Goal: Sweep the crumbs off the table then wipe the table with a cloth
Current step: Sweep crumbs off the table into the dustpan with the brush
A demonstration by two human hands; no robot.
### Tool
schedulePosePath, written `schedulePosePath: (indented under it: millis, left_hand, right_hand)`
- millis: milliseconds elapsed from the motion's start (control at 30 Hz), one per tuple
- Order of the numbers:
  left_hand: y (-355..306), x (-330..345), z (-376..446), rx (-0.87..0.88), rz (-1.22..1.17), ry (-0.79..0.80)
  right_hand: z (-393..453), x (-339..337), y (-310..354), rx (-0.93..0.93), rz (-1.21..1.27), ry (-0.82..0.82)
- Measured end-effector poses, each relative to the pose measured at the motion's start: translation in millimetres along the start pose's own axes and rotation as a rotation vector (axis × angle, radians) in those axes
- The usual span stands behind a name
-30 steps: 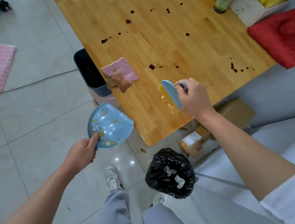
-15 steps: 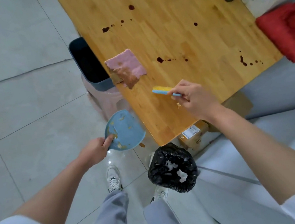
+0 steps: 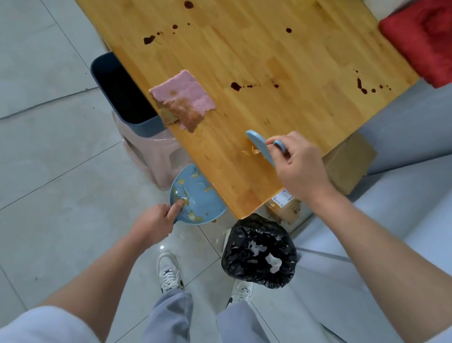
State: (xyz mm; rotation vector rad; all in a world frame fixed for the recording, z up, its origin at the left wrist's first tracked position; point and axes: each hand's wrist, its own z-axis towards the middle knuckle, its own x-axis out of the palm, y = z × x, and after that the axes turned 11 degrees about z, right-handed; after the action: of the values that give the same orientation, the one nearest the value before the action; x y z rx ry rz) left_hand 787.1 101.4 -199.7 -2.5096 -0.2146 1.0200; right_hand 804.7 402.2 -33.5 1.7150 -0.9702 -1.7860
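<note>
A: How do I sweep well?
B: Left hand (image 3: 154, 223) grips the blue dustpan (image 3: 196, 197) snug under the table (image 3: 272, 43) edge. Right hand (image 3: 297, 165) pinches the little brush (image 3: 260, 147); push toward nine o'clock.
A: Where are the crumbs (image 3: 250, 151)?
B: Just beside the bristles, at nine o'clock from your fingers. The pink cloth (image 3: 184, 99) waits farther off, at eleven o'clock.

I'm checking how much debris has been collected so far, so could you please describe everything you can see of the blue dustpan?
The blue dustpan is a small, rounded scoop, plastic by its look. The left hand grips its handle end, the thumb lying on the pan's inner face. It is held below the wooden table, its open lip tucked under the table's left edge near the front corner. Several yellowish crumbs lie scattered inside.
</note>
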Motion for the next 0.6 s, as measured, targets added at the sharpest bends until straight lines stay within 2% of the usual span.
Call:
schedulePosePath:
  millis: [233, 467, 600]
  left_hand:
    - [-6.6, -0.1, -12.7, 0.002, -0.012, -0.012]
    - [-10.4, 1.0, -21.5, 0.024, -0.02, -0.027]
    - [-8.3, 1.9, -22.9, 0.017, -0.034, -0.027]
  right_hand:
    - [-31.3, 45.6, 40.3, -0.08, 0.089, 0.068]
    - [-5.9, 7.1, 21.9, 0.076, 0.03, -0.108]
    - [-20.6, 32.5, 29.3, 0.015, 0.044, 0.032]
